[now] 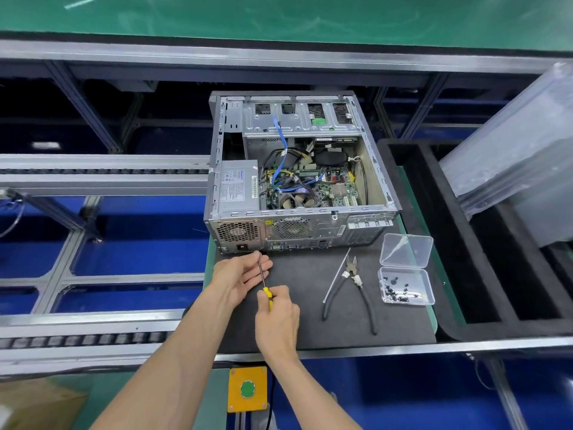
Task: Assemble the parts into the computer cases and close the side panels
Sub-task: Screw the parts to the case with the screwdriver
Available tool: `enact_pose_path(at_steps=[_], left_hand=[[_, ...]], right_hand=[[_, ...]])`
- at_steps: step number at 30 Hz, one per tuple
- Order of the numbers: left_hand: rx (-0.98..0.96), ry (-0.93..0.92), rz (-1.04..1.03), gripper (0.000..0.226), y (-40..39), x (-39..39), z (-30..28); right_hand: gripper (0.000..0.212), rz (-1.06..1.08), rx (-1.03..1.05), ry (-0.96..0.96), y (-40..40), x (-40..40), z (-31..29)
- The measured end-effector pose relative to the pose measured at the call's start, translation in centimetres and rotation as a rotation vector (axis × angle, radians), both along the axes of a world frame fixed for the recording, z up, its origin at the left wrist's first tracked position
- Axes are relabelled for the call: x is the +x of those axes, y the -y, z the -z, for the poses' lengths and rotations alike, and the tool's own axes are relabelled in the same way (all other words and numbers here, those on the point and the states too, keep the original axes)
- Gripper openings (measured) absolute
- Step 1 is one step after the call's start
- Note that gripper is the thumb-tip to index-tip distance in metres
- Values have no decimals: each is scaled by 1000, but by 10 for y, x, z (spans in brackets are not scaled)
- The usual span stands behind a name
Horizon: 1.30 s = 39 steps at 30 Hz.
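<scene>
Computer case (297, 169): lying on its side at 12 o'clock on the black mat (310, 305), side panel off, rear face turned toward the wearer.
Power supply (238, 187): sitting at the case's 9 o'clock corner, its rear grille just above the work point.
Screwdriver (264, 279): tip meeting the lower rear edge of the case below the power socket, at 12 o'clock from both hands.
Right hand (277, 308): gripping the yellow handle.
Left hand (240, 274): fingers straight and relaxed, cradling the shaft.
Advice, as judgement: keeping shaft square to the screw, pressing inward while turning, letting the left fingers only steady; screw head too small for confirming.
Pliers (353, 283): lying at 3 o'clock.
Screw box (406, 285): lid open, 3 o'clock beyond the pliers, within reach for further screws.
</scene>
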<state>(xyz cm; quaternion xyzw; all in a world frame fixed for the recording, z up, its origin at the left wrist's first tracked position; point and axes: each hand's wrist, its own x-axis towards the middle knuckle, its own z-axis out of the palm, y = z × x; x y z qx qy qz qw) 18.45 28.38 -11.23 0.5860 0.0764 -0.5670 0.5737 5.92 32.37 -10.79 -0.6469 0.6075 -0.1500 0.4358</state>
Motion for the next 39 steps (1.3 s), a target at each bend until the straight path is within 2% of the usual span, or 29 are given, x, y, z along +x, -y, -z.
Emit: enact_pose_path(at_steps=[3,8,14,34,39], left_hand=[[15,0,-4,10,2,0,1],[43,-38,53,14,3,5,2],[57,-7,96,13,3,6,4],[56,35,77,13,2,0,-2],[104,53,167,14,-3,-2,-2]], right_hand=[[11,35,54,14,2,5,-2],[12,-20,9,-34,11,-4,-2],[11,19,90,28,8,0,-2],[13,56,27,-83,14,16,-6],[27,22,67,-122,12,16,-3]])
